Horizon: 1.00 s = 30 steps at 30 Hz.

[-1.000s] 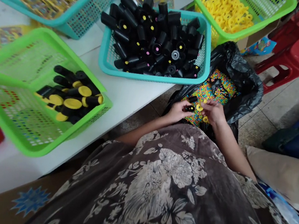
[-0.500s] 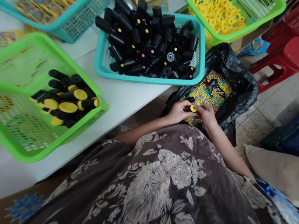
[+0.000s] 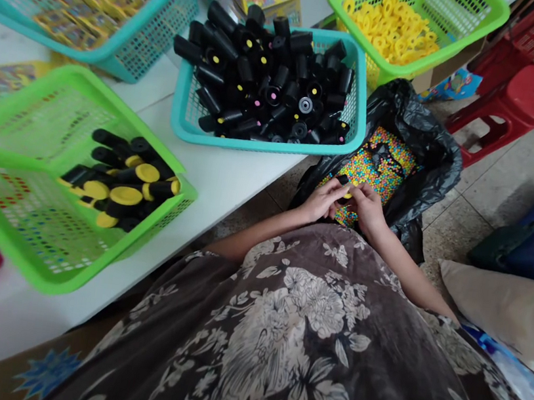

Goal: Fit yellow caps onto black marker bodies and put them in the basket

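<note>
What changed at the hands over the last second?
The right hand moved in to meet the left hand over the black tube. The yellow cap shown between them earlier is now hidden under the fingers. Both hands stay above the bead bag; the baskets on the table are unchanged.
</note>
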Tool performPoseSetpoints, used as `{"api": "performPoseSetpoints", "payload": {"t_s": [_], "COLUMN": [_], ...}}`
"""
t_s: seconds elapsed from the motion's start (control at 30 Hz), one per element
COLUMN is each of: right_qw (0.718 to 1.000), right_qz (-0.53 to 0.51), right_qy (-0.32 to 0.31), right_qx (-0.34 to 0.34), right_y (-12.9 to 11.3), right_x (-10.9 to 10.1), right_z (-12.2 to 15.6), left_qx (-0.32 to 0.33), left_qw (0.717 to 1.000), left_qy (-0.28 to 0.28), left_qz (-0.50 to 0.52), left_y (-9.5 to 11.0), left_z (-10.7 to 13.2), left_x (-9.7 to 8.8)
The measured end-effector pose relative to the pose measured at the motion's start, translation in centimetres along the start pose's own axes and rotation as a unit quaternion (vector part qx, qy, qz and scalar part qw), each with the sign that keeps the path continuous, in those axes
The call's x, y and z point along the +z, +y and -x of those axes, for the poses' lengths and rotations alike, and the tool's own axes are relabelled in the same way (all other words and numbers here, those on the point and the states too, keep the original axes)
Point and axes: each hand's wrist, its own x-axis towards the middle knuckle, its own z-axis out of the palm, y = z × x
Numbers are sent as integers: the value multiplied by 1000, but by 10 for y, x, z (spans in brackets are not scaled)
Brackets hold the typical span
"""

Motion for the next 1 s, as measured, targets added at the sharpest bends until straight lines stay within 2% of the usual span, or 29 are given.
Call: {"api": "performPoseSetpoints", "payload": {"t_s": [0.1,0.23,0.37,0.47,0.53,0.63,0.77,0.9,1.0], "right_qw": [1000,997,992,994,997,991,948,858,797], "right_qz": [-5,-80,-124,-108,-74,23,203,371,428], "right_qy": [-9,-4,14,3,-17,-18,28,37,60], "right_qx": [19,-15,-10,14,-14,-127,-242,-352,-422], "right_y": [-2,0,6,8,7,3,0,5,15], "right_x": [1,4,7,5,3,-1,-8,-23,-33], "right_z": [4,6,3,3,6,9,14,19,9], "left_qx": [13,13,-22,-48,-49,-44,-51,-63,-63], "left_qw": [1000,997,994,991,989,982,978,975,973], "left_qy": [11,18,32,42,41,31,14,21,11], "left_qz": [25,69,106,118,137,181,201,210,224], "left_y": [8,19,20,17,18,23,31,33,29], "left_z": [4,9,8,6,6,7,10,17,17], "left_x": [2,8,16,17,16,13,14,23,25]}}
